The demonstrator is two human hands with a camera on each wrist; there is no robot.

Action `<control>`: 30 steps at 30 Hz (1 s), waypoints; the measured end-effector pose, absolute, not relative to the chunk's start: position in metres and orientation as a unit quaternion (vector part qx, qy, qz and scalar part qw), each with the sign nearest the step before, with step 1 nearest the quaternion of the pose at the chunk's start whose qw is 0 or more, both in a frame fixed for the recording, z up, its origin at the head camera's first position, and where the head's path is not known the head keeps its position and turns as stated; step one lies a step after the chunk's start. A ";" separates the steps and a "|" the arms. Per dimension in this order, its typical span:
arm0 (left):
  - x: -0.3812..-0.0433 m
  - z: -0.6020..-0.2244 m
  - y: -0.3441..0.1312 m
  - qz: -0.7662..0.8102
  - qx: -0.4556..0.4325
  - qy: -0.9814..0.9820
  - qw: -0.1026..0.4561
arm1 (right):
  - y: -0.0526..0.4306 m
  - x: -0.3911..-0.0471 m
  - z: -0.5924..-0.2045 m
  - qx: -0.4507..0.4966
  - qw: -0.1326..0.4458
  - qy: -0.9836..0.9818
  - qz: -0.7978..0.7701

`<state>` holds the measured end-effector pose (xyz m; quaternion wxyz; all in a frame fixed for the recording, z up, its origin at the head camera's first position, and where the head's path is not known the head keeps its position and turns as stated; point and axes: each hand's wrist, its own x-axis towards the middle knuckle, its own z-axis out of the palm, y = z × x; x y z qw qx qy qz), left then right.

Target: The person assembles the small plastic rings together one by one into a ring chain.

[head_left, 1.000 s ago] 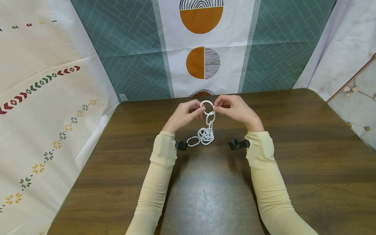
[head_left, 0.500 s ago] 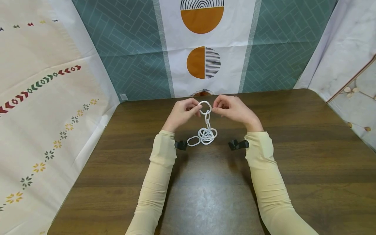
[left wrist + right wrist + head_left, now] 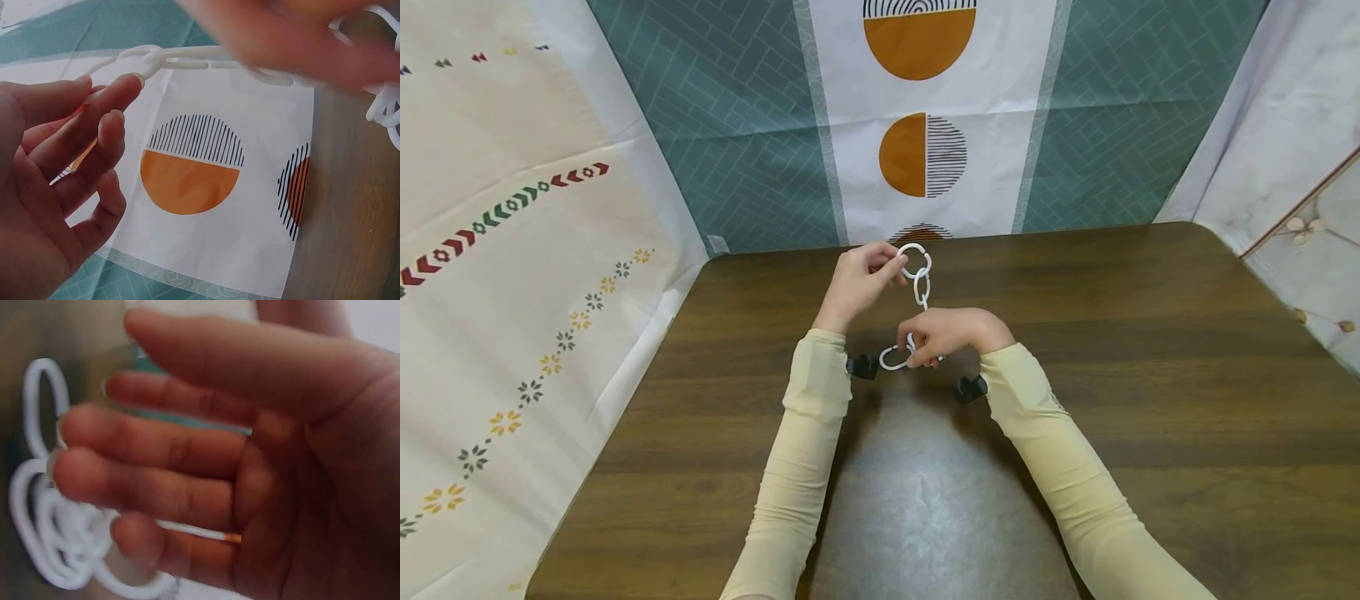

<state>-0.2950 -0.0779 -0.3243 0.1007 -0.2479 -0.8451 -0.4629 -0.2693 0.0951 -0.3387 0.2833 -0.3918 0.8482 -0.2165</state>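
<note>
Between thumb and fingertips, my left hand (image 3: 859,282) pinches the top ring (image 3: 929,262) of a white plastic link chain. A second link (image 3: 917,292) hangs from this ring towards the table. My right hand (image 3: 953,332) hovers over the heaped lower links, hiding most of them in the head view. One end link (image 3: 886,363) shows to its left. In the right wrist view the loosely bent fingers (image 3: 156,437) hold nothing, with the heap of links (image 3: 31,550) beyond the fingertips. The left wrist view shows the chain (image 3: 187,63) stretching from the left fingertips behind the blurred right hand.
A brown wooden table (image 3: 700,417) lies under both arms. Black wrist cameras stick out from the left sleeve (image 3: 820,392) and the right sleeve (image 3: 1022,400). A patterned teal and white cloth (image 3: 760,150) hangs beyond the table's far edge.
My right hand has left the top ring and come down and left over the heaped links. My left hand has shifted slightly left and up with the ring.
</note>
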 end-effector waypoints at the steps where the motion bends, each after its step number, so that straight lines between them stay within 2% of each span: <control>1: -0.295 -0.324 -0.078 -0.463 -0.248 -0.845 0.099 | 0.092 -0.270 -0.342 -0.377 0.294 0.853 -0.208; 5: -0.295 -0.324 -0.077 -0.465 -0.251 -0.844 0.090 | 0.081 -0.271 -0.356 -0.322 0.317 0.875 -0.174; 9: -0.295 -0.324 -0.078 -0.464 -0.257 -0.843 0.092 | 0.075 -0.271 -0.365 -0.305 0.301 0.894 -0.132; 17: -0.294 -0.324 -0.080 -0.460 -0.260 -0.844 0.094 | 0.067 -0.268 -0.370 -0.354 0.227 0.906 -0.044; 20: -0.294 -0.325 -0.079 -0.464 -0.260 -0.842 0.089 | 0.069 -0.269 -0.369 -0.359 0.220 0.906 -0.041; 30: -0.294 -0.324 -0.081 -0.473 -0.264 -0.836 0.087 | 0.083 -0.271 -0.348 -0.430 0.196 0.867 -0.158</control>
